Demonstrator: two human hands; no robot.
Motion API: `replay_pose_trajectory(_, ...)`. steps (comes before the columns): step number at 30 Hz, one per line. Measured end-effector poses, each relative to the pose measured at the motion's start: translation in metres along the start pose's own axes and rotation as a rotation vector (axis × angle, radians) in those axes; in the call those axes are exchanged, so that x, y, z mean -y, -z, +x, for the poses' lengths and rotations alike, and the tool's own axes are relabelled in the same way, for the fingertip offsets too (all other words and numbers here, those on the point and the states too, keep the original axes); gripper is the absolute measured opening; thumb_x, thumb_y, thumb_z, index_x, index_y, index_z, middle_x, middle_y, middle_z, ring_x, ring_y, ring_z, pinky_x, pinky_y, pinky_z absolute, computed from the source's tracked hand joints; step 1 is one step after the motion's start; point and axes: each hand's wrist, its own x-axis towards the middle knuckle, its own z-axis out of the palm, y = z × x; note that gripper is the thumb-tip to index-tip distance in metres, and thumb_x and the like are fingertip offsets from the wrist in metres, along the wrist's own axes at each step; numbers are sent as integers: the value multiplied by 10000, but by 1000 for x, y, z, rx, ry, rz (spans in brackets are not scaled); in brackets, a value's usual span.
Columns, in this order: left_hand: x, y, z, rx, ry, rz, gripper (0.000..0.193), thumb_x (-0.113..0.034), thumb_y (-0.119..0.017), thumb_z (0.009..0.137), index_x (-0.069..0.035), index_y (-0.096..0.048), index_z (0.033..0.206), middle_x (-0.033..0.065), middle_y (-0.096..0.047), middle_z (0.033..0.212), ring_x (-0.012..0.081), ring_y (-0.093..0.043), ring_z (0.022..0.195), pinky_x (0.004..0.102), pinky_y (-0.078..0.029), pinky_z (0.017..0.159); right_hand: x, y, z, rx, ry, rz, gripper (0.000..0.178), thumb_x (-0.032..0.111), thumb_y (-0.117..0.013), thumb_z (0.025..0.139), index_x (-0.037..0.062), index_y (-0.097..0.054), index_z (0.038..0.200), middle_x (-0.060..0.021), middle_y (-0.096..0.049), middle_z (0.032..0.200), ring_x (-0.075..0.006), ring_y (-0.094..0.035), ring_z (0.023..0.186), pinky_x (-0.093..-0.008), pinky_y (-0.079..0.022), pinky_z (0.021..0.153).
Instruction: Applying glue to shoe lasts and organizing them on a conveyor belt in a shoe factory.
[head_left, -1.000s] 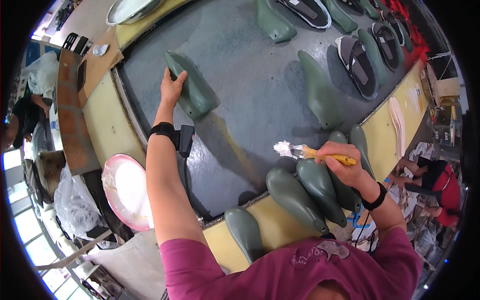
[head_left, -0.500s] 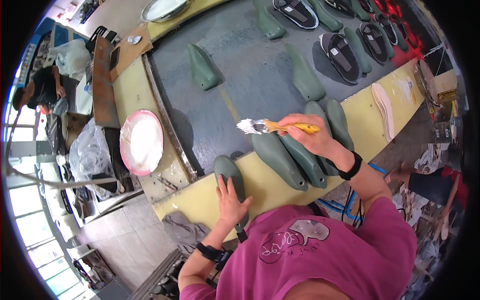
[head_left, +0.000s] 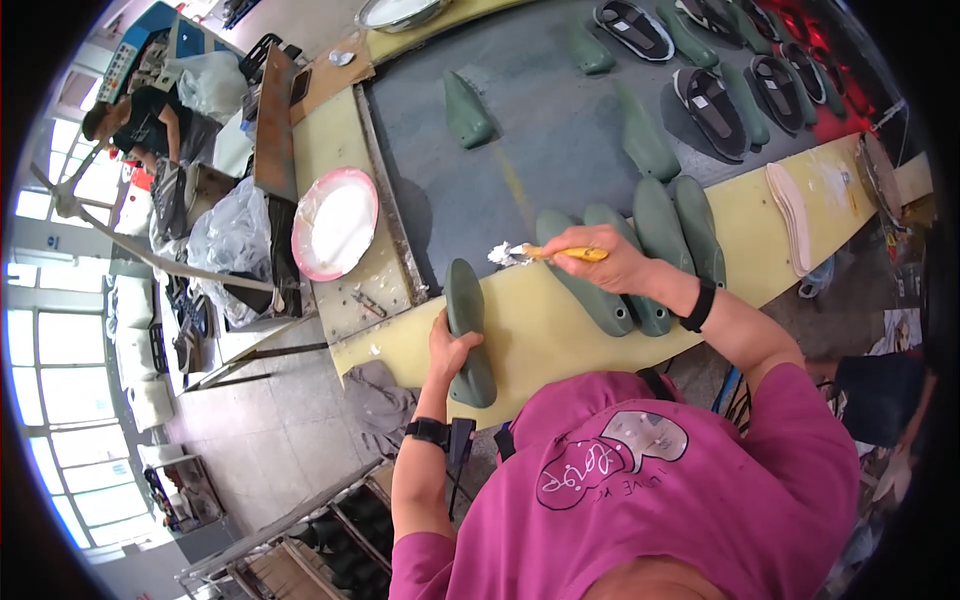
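My left hand (head_left: pixel 450 346) is wrapped round the middle of a dark green shoe last (head_left: pixel 466 290), thumb across it, at the near edge of the yellow tabletop. My right hand (head_left: pixel 608 264) is closed on the yellow handle of a brush (head_left: pixel 572 253), whose bristles are loaded with white paste and point left. Beneath and beside the right hand, several more green lasts lie side by side, among them one last (head_left: pixel 590 290) partly under the brush and another last (head_left: pixel 662 228) just beyond the hand. A gap separates the brush from the held last.
A pink-rimmed bowl (head_left: pixel 299 240) of white paste stands left. A grey belt surface (head_left: pixel 420 150) carries lasts and dark shoe uppers (head_left: pixel 712 115) toward a red glow. Pale insoles (head_left: pixel 790 220) lie right. A grey cloth (head_left: pixel 378 400) hangs at the near edge; another person (head_left: pixel 150 120) works far left.
My left hand has gone from resting spread on the last to gripping its side, and the last stands clearer of my body. The brush has come slightly nearer to me. The view has shifted.
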Motion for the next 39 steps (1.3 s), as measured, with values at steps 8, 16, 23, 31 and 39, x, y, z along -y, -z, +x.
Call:
replay_pose_trajectory(8,-85,1,-6,353,-49,-475,601,-44,-625,599,54,-450,1166,129,-582,1001,208,-567,891,315,-456,797,1,11,8,-103,45,-38,164,69,-577,820,38,-603,980,-86,-621,851,-184,-574,715,-286,-449,651)
replay_pose_trajectory(16,-107,4,48,445,-17,-608,428,-71,-616,597,64,-552,998,101,-603,878,183,-579,779,289,-467,702,-23,44,-7,-236,-28,-182,145,56,-579,802,38,-609,943,-92,-624,826,-207,-586,715,-292,-458,652)
replay_pose_trajectory(23,-137,-5,186,288,63,-648,357,-57,-611,636,83,-543,958,147,-598,809,242,-603,660,344,-507,613,-20,62,-21,-421,-291,47,142,54,-544,841,3,-608,958,-85,-632,829,-121,-594,731,-243,-468,654)
replay_pose_trajectory(31,-177,-84,294,237,-122,-474,469,-194,-647,694,62,-497,1056,134,-585,936,218,-568,810,329,-456,723,-16,69,-41,-589,-363,132,166,37,-507,860,-7,-597,992,-90,-629,864,-122,-598,756,-234,-473,684)
replay_pose_trajectory(39,-127,-127,270,150,-58,201,642,-358,-659,647,107,-482,1052,279,-577,1002,403,-564,947,406,-436,841,-10,75,-56,-563,-352,142,179,5,-471,854,-39,-585,984,-115,-618,875,-152,-597,778,-261,-485,716)
